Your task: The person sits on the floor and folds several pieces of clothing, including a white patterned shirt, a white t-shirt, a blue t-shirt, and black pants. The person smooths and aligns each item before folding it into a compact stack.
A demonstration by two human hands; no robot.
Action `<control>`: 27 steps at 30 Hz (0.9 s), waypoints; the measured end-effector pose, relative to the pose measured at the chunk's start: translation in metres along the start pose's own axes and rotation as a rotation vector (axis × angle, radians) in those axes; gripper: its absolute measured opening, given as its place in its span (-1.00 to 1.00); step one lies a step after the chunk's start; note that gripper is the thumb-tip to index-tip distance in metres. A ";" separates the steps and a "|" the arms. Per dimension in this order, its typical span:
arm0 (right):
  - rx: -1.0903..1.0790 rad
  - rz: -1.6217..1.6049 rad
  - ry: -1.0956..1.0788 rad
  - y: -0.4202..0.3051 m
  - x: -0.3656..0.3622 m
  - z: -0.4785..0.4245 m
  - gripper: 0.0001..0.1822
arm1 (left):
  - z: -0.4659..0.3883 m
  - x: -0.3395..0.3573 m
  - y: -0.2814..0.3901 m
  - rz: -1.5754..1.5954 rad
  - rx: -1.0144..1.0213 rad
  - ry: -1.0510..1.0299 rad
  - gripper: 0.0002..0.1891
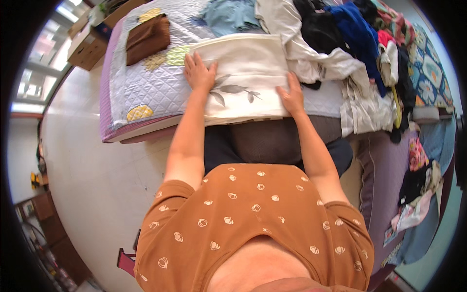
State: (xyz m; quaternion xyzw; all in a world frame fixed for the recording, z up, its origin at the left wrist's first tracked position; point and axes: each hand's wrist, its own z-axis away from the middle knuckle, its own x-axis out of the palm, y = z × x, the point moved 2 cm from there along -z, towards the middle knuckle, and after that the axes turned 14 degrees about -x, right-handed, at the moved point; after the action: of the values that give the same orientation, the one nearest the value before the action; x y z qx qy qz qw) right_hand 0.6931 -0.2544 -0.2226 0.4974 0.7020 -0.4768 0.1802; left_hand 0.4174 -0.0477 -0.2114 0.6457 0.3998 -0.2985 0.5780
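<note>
A folded cream cloth with a grey leaf print (248, 62) lies on the quilted bed cover (160, 91) at the bed's near edge. My left hand (200, 73) rests on its left edge, fingers apart and pointing away from me. On the right edge lies my right hand (292, 95), thumb spread over the cloth and the other fingers along its side. Neither hand is closed on the cloth. Past its far edge is a light blue garment (231, 16), and an off-white garment (310, 54) lies just right of it.
A folded brown cloth (147, 40) lies at the bed's far left. Black garments (321, 27), a blue garment (357, 29) and a crumpled white garment (368, 109) are heaped on the right. A cardboard box (87, 47) stands beyond the bed. More clothes (416, 182) lie at the far right.
</note>
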 end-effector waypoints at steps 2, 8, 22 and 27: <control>0.242 -0.311 0.223 0.004 0.004 0.006 -0.30 | 0.025 -0.018 -0.021 0.164 -0.147 -0.047 -0.11; 0.943 -1.322 -0.115 -0.023 -0.010 -0.018 -0.47 | 0.051 -0.044 -0.075 1.044 -0.453 -0.720 -0.36; 0.309 -1.489 -0.256 -0.210 0.074 -0.252 -0.45 | -0.185 -0.237 -0.138 0.678 0.075 -0.081 -0.36; 0.435 -1.200 -0.211 -0.229 0.190 -0.268 -0.28 | -0.231 -0.214 -0.202 -0.014 -0.015 0.348 -0.32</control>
State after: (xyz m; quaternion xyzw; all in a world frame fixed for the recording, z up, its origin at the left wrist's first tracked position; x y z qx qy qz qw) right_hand 0.4696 0.0620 -0.1196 -0.0060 0.7240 -0.6722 -0.1546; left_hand 0.1188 0.1462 -0.0972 0.6806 0.5005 -0.1834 0.5027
